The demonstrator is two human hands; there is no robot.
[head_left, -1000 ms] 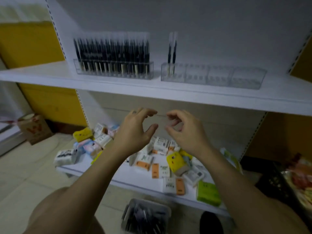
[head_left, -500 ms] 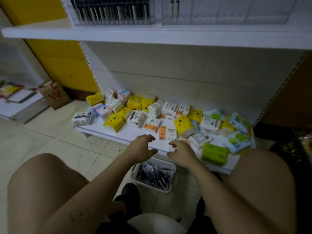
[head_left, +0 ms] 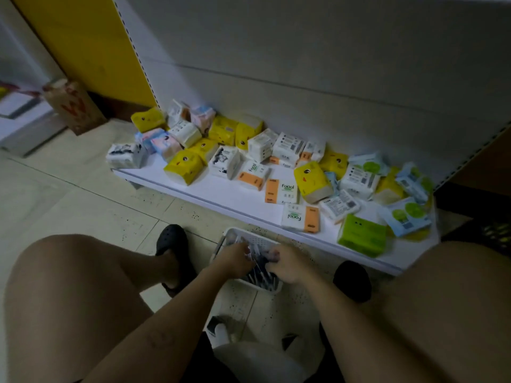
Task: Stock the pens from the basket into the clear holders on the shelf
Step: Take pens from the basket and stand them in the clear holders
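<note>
**Hands:** one second ago raised and empty below the holders' shelf, now both lowered into the basket (head_left: 250, 236) at 6 o'clock of the view.
**Left hand** (head_left: 234, 259), **right hand** (head_left: 289, 268): fingers curled down among the pens (head_left: 260, 269), knuckles close together. Whether any pen is pinched cannot be told.
**Pens:** dark, loose, in the basket.
**Holders:** out of view, beyond 12 o'clock.
**Tissue packs** (head_left: 312, 182): on the low shelf (head_left: 221, 195), 12 to 2 o'clock of the basket.
**Status:** probably gathering a fresh load.
</note>
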